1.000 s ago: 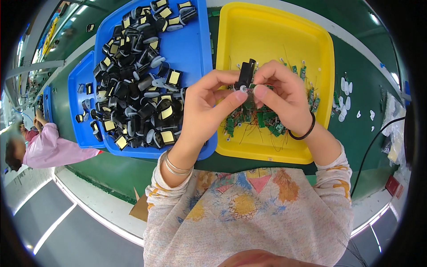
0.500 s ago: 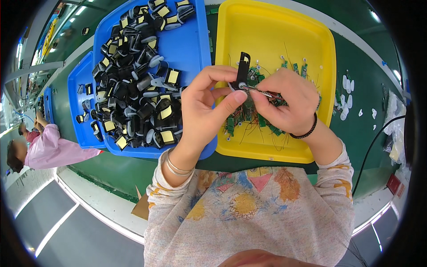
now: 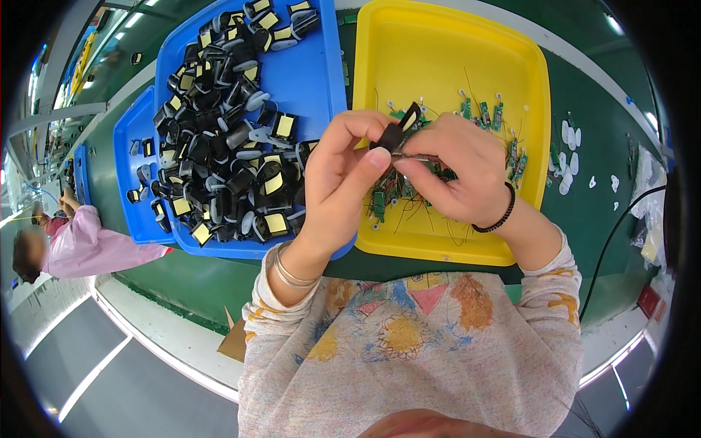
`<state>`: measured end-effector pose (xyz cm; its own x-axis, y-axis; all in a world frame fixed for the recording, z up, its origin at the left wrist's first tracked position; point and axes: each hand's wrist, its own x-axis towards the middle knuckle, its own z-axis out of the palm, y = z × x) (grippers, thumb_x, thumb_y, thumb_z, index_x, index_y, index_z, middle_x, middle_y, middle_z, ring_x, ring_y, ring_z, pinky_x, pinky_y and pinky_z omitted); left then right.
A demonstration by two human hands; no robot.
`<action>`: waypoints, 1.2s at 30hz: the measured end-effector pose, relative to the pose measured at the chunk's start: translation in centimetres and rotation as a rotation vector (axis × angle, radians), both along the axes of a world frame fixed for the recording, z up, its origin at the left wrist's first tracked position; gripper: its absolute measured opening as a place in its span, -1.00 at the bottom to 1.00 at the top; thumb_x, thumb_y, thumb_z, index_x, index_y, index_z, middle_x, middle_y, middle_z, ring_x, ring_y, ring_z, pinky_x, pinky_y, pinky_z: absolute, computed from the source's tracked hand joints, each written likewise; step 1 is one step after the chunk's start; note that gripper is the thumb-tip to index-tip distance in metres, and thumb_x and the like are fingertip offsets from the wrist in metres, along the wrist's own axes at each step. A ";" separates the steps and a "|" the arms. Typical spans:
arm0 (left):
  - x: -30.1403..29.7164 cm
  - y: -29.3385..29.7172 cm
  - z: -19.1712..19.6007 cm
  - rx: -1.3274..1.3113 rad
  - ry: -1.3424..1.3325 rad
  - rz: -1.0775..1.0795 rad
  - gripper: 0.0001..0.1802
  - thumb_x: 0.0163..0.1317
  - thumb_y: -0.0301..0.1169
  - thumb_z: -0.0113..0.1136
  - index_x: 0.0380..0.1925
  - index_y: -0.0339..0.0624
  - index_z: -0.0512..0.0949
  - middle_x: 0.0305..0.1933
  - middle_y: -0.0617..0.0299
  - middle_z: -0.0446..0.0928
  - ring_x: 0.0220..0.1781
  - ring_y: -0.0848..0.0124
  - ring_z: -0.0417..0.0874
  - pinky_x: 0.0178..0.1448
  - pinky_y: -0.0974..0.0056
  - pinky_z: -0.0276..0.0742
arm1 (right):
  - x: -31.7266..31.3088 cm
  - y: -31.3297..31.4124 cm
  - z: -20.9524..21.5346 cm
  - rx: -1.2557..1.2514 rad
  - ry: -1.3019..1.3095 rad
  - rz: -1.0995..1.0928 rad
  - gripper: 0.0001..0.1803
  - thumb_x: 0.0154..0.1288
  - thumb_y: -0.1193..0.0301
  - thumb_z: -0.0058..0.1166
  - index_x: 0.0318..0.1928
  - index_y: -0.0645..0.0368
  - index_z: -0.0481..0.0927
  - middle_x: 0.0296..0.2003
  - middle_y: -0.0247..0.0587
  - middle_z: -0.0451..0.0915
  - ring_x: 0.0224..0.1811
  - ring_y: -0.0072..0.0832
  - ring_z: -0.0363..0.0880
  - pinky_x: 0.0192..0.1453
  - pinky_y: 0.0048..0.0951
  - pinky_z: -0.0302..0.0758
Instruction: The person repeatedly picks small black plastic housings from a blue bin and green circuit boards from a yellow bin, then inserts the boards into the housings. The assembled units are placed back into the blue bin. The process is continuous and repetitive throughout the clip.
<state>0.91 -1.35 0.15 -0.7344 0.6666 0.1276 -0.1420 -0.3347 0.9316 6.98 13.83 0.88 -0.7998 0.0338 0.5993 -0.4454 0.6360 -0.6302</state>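
My left hand (image 3: 337, 174) is closed on a small black plastic housing (image 3: 390, 137), held between thumb and fingers over the left part of the yellow tray (image 3: 445, 55). A pale yellow pad shows on the housing's raised end. Close against it, my right hand (image 3: 461, 166) pinches a thin, narrow greyish piece (image 3: 415, 158), seen edge-on; its kind is hard to make out. The piece's tip meets the lower side of the housing near my left thumb. Beneath both hands lie several small green circuit boards (image 3: 378, 204) with thin wires, partly covered by my fingers.
A large blue tray (image 3: 310, 87) heaped with black housings (image 3: 219, 139) stands left of the yellow one. Beyond it is a smaller blue tray (image 3: 125, 175). White oval pieces (image 3: 566, 179), plastic bags (image 3: 648, 212) and a black cable (image 3: 610, 244) lie right. Another person (image 3: 87, 237) sits far left.
The black housing has turned from upright to tilted right, its pad now showing. Both hands have shifted slightly left, still meeting at the housing.
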 end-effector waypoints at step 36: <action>0.0 0.3 -1.1 -0.207 0.171 0.129 -0.55 0.06 -0.50 0.20 -0.05 -0.26 0.26 -0.25 0.18 0.52 -0.37 0.55 0.44 -0.29 0.47 0.33 | 0.2 0.9 0.0 -1.093 -0.676 0.344 -0.86 0.17 0.49 0.07 -0.30 0.26 0.41 -0.50 -0.35 0.51 -0.55 -0.69 0.51 -0.45 -0.70 0.49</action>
